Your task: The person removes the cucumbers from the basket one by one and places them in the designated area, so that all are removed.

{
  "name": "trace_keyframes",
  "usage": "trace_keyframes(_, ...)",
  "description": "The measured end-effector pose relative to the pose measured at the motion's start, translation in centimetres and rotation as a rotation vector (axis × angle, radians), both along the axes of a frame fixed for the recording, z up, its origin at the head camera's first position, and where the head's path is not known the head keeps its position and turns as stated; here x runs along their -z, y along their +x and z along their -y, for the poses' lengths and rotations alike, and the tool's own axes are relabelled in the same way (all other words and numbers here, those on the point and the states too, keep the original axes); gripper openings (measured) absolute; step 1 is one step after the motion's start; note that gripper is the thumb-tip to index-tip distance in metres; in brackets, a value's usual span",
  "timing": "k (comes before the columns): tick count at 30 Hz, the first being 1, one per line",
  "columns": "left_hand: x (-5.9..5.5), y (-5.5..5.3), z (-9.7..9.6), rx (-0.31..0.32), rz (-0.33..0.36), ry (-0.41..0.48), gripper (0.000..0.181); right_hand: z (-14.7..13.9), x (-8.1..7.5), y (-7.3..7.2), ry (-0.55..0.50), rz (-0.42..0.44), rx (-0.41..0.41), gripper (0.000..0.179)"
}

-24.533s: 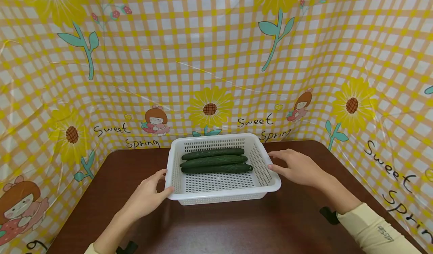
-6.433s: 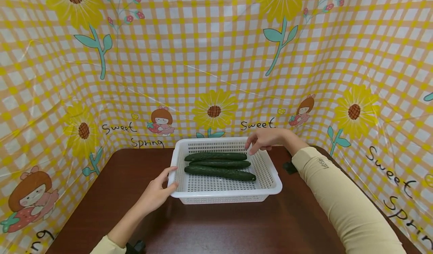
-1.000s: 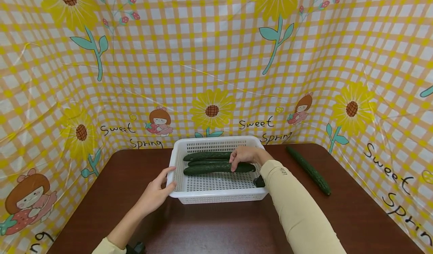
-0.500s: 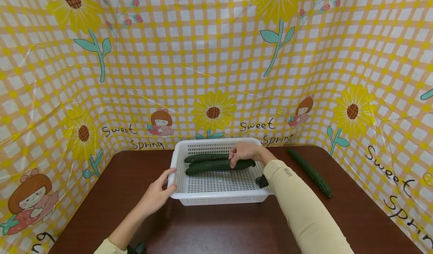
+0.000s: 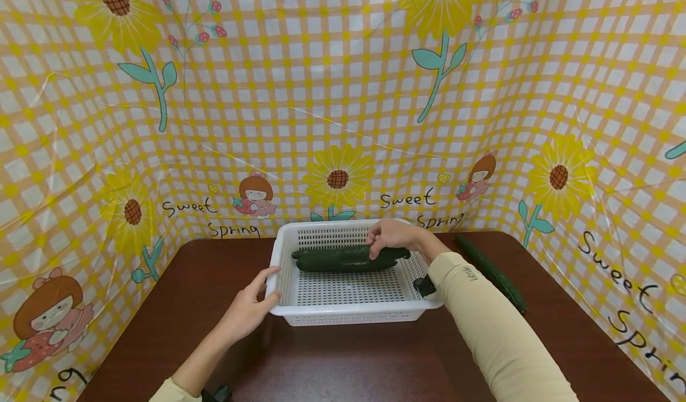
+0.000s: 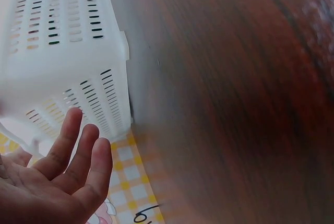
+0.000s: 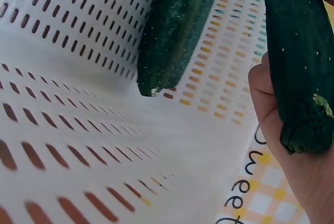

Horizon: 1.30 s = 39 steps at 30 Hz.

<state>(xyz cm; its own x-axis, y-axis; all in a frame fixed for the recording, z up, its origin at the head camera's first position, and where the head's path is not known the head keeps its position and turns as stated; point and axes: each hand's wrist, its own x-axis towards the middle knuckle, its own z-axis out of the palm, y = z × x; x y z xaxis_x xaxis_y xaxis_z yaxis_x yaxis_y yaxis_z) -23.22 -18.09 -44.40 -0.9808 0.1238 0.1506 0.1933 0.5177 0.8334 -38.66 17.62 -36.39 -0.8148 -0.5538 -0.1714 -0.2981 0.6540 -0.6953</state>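
Observation:
My right hand point(image 5: 393, 238) pinches a dark green cucumber point(image 7: 300, 62) between thumb and fingers, above the white slotted basket point(image 5: 354, 309). Its blunt end hangs near the palm in the right wrist view. Below it, more cucumber point(image 7: 180, 31) lies lengthwise on the basket floor, partly covered by the held one in the head view. My left hand point(image 5: 249, 301) rests at the basket's left rim, thumb and index finger touching it. In the left wrist view its other fingers point(image 6: 99, 166) extend loosely beside the outer wall.
Another cucumber point(image 5: 490, 271) lies slantwise on the brown table point(image 5: 343, 360), right of the basket and partly behind the right sleeve point(image 5: 498, 324). A checked cloth point(image 5: 343, 104) with sunflowers stands around the back and sides.
Over the last second my right hand has lifted the cucumber slightly, up and to the right. Earlier, a different cucumber came to lie on the table at right. My left hand stays at the rim.

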Motion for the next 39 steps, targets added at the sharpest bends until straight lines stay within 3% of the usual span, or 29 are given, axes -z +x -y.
trace_keyframes(8, 0.2, 0.0, 0.1, 0.007, -0.009, 0.002, 0.054, -0.3, -1.1, 0.0, -0.057, -0.025, 0.011, 0.025)
trace_keyframes(14, 0.3, -0.1, 0.1, 0.007, -0.011, 0.000, 0.054, -0.8, -2.1, 0.2, -0.107, -0.030, 0.019, 0.017)
trace_keyframes(23, 0.1, -0.1, 0.1, 0.015, -0.009, 0.020, 0.053, -2.4, -3.6, 1.1, -0.128, -0.069, 0.067, 0.029)
trace_keyframes(39, 0.1, -0.2, 0.1, 0.009, -0.021, 0.004, 0.053, -5.3, -4.5, 2.6, -0.234, -0.104, 0.256, 0.027)
